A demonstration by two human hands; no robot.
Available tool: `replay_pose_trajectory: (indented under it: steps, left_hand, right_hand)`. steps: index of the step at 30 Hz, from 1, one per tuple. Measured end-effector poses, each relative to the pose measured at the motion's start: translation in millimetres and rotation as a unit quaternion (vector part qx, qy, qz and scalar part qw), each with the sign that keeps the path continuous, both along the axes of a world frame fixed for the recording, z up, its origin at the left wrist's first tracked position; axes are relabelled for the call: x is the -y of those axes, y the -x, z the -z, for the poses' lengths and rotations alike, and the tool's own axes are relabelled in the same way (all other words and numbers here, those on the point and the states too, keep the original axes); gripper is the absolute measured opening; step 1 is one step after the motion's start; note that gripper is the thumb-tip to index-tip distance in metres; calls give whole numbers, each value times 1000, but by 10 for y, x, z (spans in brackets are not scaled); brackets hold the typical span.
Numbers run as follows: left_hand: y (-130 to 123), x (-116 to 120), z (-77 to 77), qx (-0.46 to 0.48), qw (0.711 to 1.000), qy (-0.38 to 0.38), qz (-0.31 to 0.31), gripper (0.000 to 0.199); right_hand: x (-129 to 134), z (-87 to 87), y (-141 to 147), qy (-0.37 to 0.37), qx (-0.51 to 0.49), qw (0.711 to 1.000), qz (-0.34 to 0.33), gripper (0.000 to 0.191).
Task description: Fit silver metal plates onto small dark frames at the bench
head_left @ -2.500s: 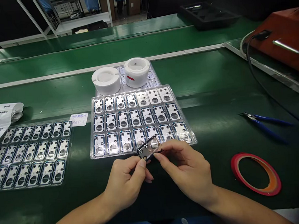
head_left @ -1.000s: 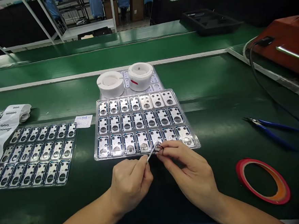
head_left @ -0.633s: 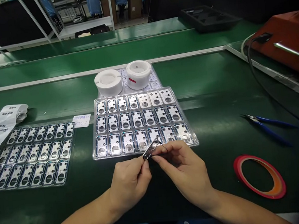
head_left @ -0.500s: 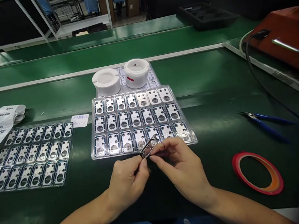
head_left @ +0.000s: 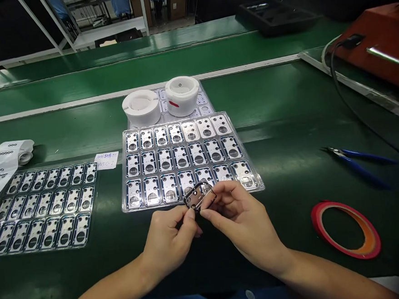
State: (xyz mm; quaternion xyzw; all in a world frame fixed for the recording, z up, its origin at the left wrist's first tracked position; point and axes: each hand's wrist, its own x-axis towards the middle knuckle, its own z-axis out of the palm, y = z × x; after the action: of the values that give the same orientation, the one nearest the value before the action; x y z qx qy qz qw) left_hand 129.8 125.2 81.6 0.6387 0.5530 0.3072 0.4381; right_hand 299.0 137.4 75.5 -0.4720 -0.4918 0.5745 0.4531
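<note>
A small dark-rimmed plate (head_left: 195, 196) with several holes is held tilted over the near edge of the middle tray (head_left: 156, 170). My left hand (head_left: 171, 235) pinches its lower left edge between thumb and fingers. At its right side my right hand (head_left: 241, 219) is closed on it, thumb and index finger close together. Rows of similar silver plates with blue edges fill the middle tray. Behind that tray, two white rolls, one plain (head_left: 142, 109) and one with a red mark (head_left: 182, 98), stand on another tray (head_left: 205, 109).
On the left lie a second tray of plates (head_left: 48, 208), a paper label (head_left: 106, 160) and a curled printed strip (head_left: 7, 158). Blue-handled cutters (head_left: 355, 161) and a red tape ring (head_left: 373, 242) lie right. An orange machine (head_left: 379, 41) and black tray (head_left: 275, 19) stand farther back.
The held plate has turned so that more of its flat face shows. Both hands keep hold of it, with slight finger shifts. The view has moved a little.
</note>
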Motion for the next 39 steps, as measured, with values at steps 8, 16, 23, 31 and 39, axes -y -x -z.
replay_pose_trajectory:
  steps: [8, 16, 23, 31, 39]
  left_hand:
    - [17, 11, -6, 7, 999, 28, 14, 41]
    - [6, 1, -16, 30, 999, 37, 16, 42]
    - [0, 3, -18, 47, 998, 43, 21, 41]
    - [-11, 12, 5, 54, 997, 52, 20, 40]
    - [-36, -9, -25, 153, 983, 102, -24, 43]
  right_hand:
    - [13, 34, 5, -53, 27, 998, 16, 27]
    - [31, 97, 20, -114, 52, 991, 43, 38]
    - [46, 124, 27, -163, 54, 984, 50, 48]
    - [53, 150, 21, -292, 183, 936, 67, 52]
    - [-15, 86, -58, -239, 166, 953, 84, 31]
